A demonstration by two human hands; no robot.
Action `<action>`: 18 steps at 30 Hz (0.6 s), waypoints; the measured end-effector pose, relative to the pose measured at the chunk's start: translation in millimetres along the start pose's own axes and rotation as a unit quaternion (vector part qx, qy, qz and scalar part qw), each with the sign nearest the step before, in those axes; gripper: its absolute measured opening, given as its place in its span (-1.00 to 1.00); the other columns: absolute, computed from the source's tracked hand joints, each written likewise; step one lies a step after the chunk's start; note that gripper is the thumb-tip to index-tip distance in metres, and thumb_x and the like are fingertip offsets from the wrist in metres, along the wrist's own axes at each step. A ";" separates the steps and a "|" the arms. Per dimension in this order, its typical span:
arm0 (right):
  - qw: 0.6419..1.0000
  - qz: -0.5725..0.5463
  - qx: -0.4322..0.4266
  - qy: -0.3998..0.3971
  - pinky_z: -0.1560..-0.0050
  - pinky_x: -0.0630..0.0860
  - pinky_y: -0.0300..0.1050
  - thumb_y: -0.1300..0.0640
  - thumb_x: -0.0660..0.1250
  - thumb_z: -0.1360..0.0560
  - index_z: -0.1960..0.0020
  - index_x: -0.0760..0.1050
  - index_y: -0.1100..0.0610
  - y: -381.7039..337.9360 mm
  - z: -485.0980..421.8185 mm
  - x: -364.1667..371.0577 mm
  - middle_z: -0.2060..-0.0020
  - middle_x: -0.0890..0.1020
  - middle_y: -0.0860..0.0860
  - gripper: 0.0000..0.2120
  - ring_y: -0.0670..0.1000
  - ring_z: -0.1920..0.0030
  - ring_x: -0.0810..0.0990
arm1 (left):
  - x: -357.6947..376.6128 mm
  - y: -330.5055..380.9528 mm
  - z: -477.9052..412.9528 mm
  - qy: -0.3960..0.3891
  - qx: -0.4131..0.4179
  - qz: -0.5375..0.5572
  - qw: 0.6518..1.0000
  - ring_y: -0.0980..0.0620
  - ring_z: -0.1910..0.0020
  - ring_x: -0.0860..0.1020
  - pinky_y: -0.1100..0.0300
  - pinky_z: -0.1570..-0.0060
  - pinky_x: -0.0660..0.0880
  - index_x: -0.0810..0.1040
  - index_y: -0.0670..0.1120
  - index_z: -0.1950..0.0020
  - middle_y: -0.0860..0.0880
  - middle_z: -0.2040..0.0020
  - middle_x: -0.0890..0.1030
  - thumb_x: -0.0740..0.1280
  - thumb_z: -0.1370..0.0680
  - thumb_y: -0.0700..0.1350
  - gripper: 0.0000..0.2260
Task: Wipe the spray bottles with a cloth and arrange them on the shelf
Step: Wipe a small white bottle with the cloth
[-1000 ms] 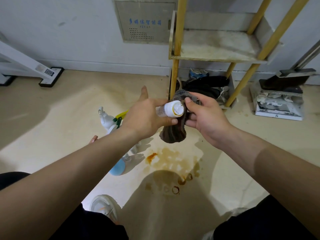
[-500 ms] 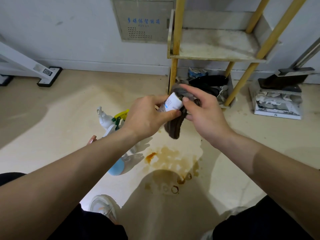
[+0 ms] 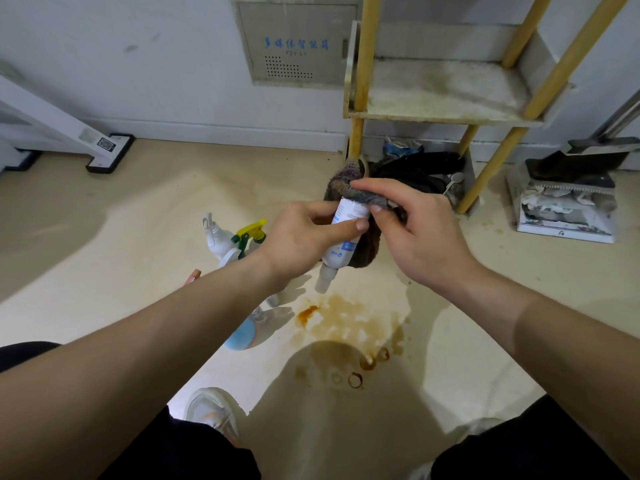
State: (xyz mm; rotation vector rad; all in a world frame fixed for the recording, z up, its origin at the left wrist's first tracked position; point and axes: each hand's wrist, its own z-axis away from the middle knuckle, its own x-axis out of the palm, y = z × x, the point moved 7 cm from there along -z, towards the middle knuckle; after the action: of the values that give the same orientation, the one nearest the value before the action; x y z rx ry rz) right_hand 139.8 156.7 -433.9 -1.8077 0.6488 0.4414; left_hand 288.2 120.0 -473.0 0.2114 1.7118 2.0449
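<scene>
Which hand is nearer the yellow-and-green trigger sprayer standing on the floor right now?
Left. The left hand, gripping the small white bottle, is just right of the yellow-and-green trigger sprayer in the view. The right hand, holding the dark cloth on the bottle, lies farther right.

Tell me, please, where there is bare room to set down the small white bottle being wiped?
The stained white shelf board between the yellow posts is bare. So is the beige floor left of the grouped spray bottles. Crowded: the dark clutter under the shelf, and that bottle cluster beside the left forearm.
</scene>
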 end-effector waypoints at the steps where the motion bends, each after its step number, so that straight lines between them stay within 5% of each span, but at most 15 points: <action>1: 1.000 0.007 -0.001 -0.002 0.05 0.48 -0.35 0.26 0.27 -0.58 -0.29 0.59 0.00 1.0 -1.0 0.0 -0.01 0.70 -0.09 -0.65 -0.16 0.03 0.60 | 0.5 -2.1 -0.1 -0.001 -0.010 0.016 1.000 0.07 0.19 0.65 0.22 0.18 0.59 0.71 -0.11 -0.02 -0.05 0.18 0.70 0.48 -0.54 -0.10 -0.88; 10: 0.998 0.029 0.045 0.015 0.01 0.38 -0.53 0.24 0.26 -0.60 -0.28 0.60 0.01 13.6 -6.8 -6.2 -0.06 0.69 -0.11 -0.68 -0.16 -0.06 0.58 | 3.6 -3.2 -2.3 -0.005 -0.030 0.044 0.999 0.05 0.25 0.61 0.19 0.22 0.59 0.70 -0.15 -0.08 -0.05 0.19 0.68 0.44 -0.56 -0.07 -0.82; 15: 1.000 0.008 0.009 -0.012 -0.06 0.51 -0.25 0.30 0.25 -0.57 -0.31 0.57 -0.03 -0.4 -0.9 1.0 -0.08 0.70 -0.07 -0.59 -0.08 -0.07 0.61 | 3.7 -5.7 -5.7 0.002 -0.017 0.002 1.000 0.12 0.29 0.62 0.28 0.30 0.56 0.71 -0.16 -0.01 0.00 0.25 0.68 0.46 -0.55 -0.08 -0.84; 18: 1.000 0.023 0.009 -0.011 -0.06 0.50 -0.28 0.29 0.24 -0.59 -0.32 0.57 -0.03 6.1 -2.3 0.5 -0.10 0.70 -0.08 -0.61 -0.10 -0.08 0.60 | 0.2 -4.9 -6.3 0.015 0.001 -0.009 1.000 0.08 0.24 0.65 0.20 0.20 0.62 0.71 -0.13 0.01 -0.03 0.22 0.71 0.48 -0.53 -0.08 -0.86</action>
State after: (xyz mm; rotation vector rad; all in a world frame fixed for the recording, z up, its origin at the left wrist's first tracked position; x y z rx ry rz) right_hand 136.3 153.0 -438.0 -1.7709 0.6778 0.4837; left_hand 286.6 115.1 -479.1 0.1662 1.7268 2.0443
